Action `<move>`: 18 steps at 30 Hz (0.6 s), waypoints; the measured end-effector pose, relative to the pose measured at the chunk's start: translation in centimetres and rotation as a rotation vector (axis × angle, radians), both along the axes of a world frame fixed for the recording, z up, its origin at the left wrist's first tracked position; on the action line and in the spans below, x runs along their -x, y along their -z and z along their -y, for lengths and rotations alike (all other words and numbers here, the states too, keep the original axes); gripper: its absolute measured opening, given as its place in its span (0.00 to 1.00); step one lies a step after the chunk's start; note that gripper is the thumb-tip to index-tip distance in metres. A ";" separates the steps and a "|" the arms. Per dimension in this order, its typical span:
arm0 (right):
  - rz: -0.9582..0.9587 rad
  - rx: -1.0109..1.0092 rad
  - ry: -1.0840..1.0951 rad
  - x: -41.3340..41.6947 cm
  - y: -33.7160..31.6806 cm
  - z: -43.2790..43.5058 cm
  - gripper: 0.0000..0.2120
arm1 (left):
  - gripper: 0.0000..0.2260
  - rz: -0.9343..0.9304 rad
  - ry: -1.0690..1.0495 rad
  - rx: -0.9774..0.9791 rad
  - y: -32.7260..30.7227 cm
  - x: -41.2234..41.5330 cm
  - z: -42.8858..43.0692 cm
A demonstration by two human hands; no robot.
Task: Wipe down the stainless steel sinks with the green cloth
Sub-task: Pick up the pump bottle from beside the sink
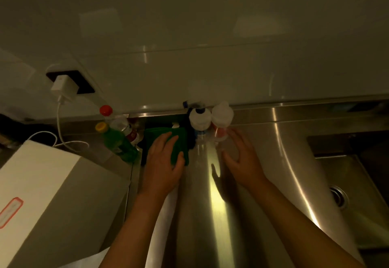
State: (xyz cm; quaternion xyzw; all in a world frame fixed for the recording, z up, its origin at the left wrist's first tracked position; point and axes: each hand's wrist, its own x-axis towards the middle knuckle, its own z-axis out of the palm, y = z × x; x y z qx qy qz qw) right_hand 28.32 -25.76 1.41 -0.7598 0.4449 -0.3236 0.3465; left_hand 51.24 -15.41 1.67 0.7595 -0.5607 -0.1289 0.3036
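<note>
Where left hand rests, green cloth beneath

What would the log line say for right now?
left hand: presses green cloth | right hand: grips orange-label bottle | sink: untouched
</note>
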 end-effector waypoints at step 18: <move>0.331 0.221 0.362 33.5 -20.2 -9.1 0.26 | 0.27 0.396 0.403 0.333 -17.6 29.0 2.1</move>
